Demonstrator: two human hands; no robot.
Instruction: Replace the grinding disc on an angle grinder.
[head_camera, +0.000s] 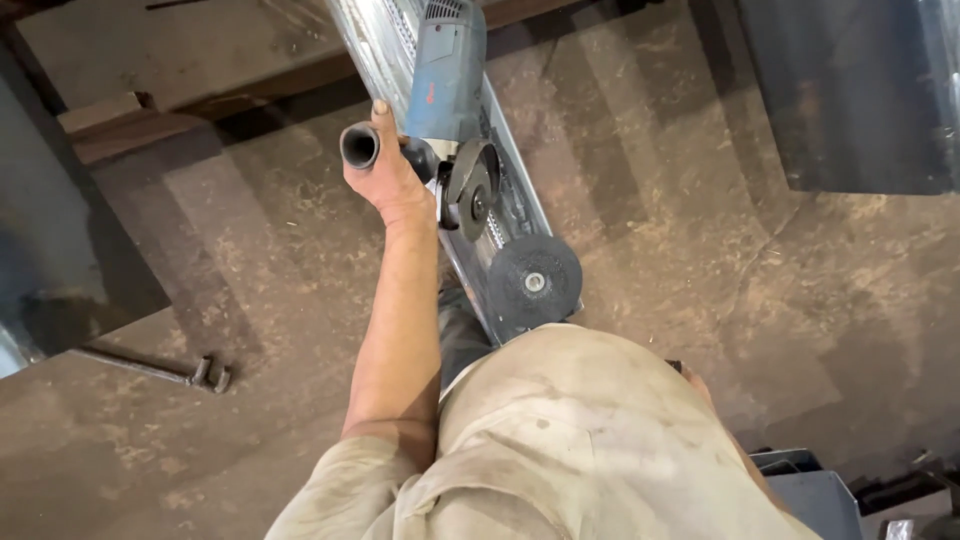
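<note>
My left hand (390, 175) is closed around the black side handle (360, 146) of a blue angle grinder (445, 70). The grinder lies along a long silver metal channel (515, 215), its guard and spindle (472, 187) just right of my hand. A loose black grinding disc (535, 280) rests flat on the channel, nearer my body and apart from the grinder. My right hand is hidden behind my torso; only a sliver of that arm (715, 410) shows.
A metal bar with a clamp-like end (150, 368) lies on the dusty brown floor at the left. A dark metal sheet (850, 90) fills the upper right. A grey-blue box (810, 490) sits at the lower right. Wooden planks (110, 115) lie at the upper left.
</note>
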